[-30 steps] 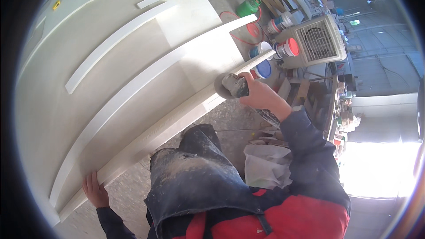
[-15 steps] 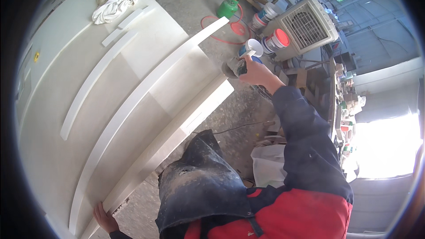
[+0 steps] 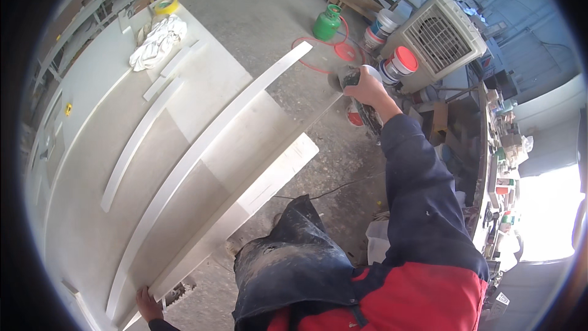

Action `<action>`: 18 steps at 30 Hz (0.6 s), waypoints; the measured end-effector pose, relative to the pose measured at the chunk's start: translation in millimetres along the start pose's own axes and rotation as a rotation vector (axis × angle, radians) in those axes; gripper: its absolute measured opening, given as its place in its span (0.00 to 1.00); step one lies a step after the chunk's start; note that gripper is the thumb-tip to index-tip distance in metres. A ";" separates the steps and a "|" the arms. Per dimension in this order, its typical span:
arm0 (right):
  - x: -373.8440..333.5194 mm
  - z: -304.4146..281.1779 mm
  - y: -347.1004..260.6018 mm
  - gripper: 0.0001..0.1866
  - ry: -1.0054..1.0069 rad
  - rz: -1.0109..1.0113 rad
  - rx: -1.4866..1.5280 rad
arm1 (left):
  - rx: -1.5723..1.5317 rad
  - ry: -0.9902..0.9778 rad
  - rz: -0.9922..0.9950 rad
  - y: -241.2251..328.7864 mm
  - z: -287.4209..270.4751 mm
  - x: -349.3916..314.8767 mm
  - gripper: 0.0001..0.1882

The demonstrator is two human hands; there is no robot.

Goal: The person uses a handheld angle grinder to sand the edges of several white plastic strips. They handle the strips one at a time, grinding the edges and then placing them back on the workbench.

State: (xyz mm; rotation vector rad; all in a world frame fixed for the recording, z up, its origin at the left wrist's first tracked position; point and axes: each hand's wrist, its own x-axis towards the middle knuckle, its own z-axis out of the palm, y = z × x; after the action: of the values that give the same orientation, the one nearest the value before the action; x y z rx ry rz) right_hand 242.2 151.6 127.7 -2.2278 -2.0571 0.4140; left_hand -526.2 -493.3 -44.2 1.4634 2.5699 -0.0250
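In my right hand (image 3: 371, 93), raised beyond the far end of the work surface, is a dark, dusty angle grinder (image 3: 351, 77). Its round disc faces away to the left and looks blurred. A long, pale curved board (image 3: 236, 208) runs along the near edge of the table. Down at its near end, my left hand (image 3: 147, 304) has its fingers closed over the edge. Beside that board, a thin curved white strip (image 3: 196, 153) lies lengthwise and juts past the table's far side. Part of the grinder is hidden by my right hand.
Shorter white strips (image 3: 138, 141), a white cloth (image 3: 158, 43) and a yellow tape roll (image 3: 166, 5) lie on the table (image 3: 211, 64). Past it stand a green gas cylinder (image 3: 327, 22) with a red hose, buckets (image 3: 401, 61) and an air cooler (image 3: 438, 37). A cable crosses the floor.
My right hand has carried the grinder farther out, away from the board's far end. My left hand stays at the near end. The whole view has shifted slightly.
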 end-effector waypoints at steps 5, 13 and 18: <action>-6.5 -32.1 20.1 0.52 0.069 -0.067 0.236 | 0.064 -0.125 -0.126 30.3 -17.2 15.6 0.21; -16.4 -58.0 51.4 0.50 -0.086 -0.227 0.346 | -0.059 0.142 0.325 372.3 -14.9 87.3 0.23; 16.3 -51.6 33.1 0.48 -0.302 -0.377 0.182 | -0.270 0.184 0.583 583.2 -24.1 125.8 0.21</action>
State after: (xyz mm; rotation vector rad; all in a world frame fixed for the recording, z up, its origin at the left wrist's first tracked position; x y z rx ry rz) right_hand 288.1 171.0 166.9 -1.7095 -2.4013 0.9009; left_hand -94.2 -83.8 2.8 2.1036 2.0560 0.5318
